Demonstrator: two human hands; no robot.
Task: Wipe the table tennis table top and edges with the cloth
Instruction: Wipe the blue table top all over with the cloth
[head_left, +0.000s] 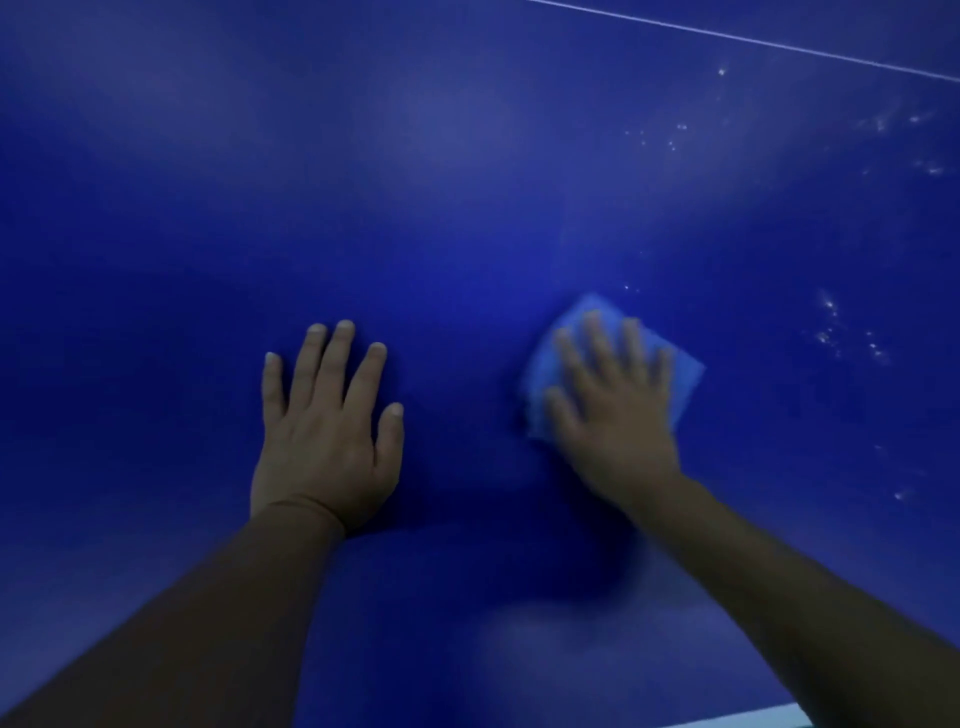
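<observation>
1. The right hand (615, 410) lies flat with its fingers spread, palm down on a light blue cloth (680, 384); the hand is blurred, so finer detail of the fingers cannot be told.
2. The cloth lies flat on the table top, showing past the fingertips and on both sides of the hand, with one corner pointing away from the person.
3. The left hand (327, 441) lies flat beside it, well apart from the cloth, fingers straight and slightly spread, palm pressed on the bare blue surface.
4. Both forearms reach in from the near edge of the view.
5. The table tennis table (467, 182) fills the view, deep blue.
6. Pale specks (831, 322) dot the surface to the right of the cloth and further away.
7. A thin white line (753, 39) crosses the far right corner.
8. A pale strip of the table edge (753, 719) shows at the bottom right.
</observation>
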